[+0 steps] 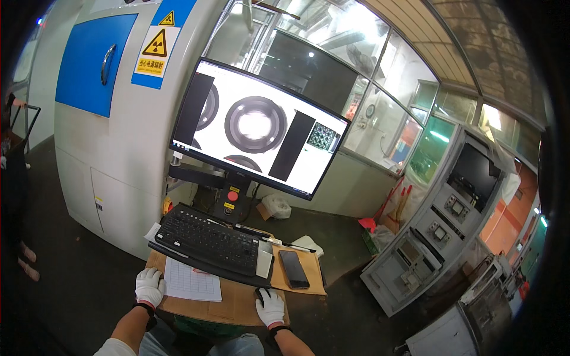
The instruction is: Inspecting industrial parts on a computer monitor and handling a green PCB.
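Both forearms come up from the lower edge, spread well apart, with dark bands at the wrists. The left hand [150, 286], in a white glove, rests palm down at the left edge of the brown worktop [240, 310], fingers pointing away and slightly bent; I cannot tell how wide its grip is. The right hand [271, 308], gloved alike, lies near the worktop's right side, its grip closed over what looks like a mouse [259, 294], dark and mostly covered by the fingers. A white sheet [193, 282] printed with a grid lies flat just beside the left hand, its upper edge under the black keyboard [208, 242]. A dark phone [294, 270] lies beyond the right hand.
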{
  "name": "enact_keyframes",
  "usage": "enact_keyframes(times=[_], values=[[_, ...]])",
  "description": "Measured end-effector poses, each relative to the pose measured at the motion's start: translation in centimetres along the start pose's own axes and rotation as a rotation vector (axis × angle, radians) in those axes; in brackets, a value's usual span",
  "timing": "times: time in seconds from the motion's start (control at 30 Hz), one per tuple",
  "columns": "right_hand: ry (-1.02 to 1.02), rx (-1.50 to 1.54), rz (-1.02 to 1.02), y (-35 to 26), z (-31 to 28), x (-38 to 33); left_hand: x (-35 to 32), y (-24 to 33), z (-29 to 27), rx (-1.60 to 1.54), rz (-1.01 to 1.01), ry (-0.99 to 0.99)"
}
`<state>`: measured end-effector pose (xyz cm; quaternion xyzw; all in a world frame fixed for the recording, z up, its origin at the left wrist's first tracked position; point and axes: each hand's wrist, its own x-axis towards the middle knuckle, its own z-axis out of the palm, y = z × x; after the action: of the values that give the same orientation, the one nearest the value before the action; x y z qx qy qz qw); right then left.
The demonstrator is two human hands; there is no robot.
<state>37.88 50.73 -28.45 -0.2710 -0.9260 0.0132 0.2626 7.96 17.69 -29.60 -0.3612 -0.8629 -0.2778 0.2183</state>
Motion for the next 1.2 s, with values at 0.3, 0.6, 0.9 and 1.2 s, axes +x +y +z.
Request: enact_keyframes(times=[0.3,0.6,0.9,1.2], values=[[0.054,0.013,-0.01,-0.1,-0.1,0.0,-0.1,-0.3,0.6,0.028,-0.021,-0.02],[0.041,0.029,-0.003,-0.1,-0.1,0.1,-0.2,-0.4,0.8,0.027,-0.022,-0.015],[0.025,0.041,-0.009,-0.5,-0.8,0.2,-0.4,-0.6,0.8,0.02,-0.016,-0.012],[0.004,0.053,0.031,-0.6,-0.8,0.2,-0.2,-0.3,0.7,0.014,-0.016,-0.021]])
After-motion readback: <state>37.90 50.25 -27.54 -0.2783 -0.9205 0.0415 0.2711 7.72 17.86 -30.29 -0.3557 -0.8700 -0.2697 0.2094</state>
